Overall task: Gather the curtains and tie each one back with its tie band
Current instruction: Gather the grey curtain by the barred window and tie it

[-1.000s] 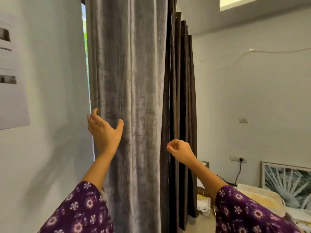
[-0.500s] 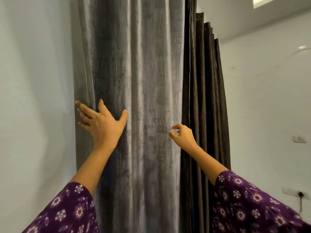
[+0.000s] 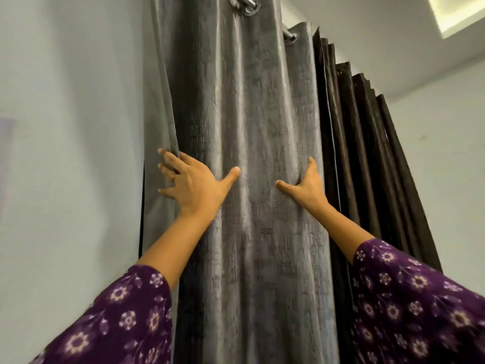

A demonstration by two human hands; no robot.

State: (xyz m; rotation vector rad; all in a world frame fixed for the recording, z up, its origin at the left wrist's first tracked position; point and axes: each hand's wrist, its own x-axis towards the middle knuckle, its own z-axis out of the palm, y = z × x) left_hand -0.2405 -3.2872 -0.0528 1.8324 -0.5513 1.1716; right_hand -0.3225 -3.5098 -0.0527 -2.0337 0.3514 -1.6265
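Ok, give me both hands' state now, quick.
Left hand: open, straight fingers pressing the grey curtain at its left edge.
Right hand: on its right edge; most fingers hidden, cannot tell.

Right hand [image 3: 307, 191] fingers behind curtain [image 3: 257, 122]
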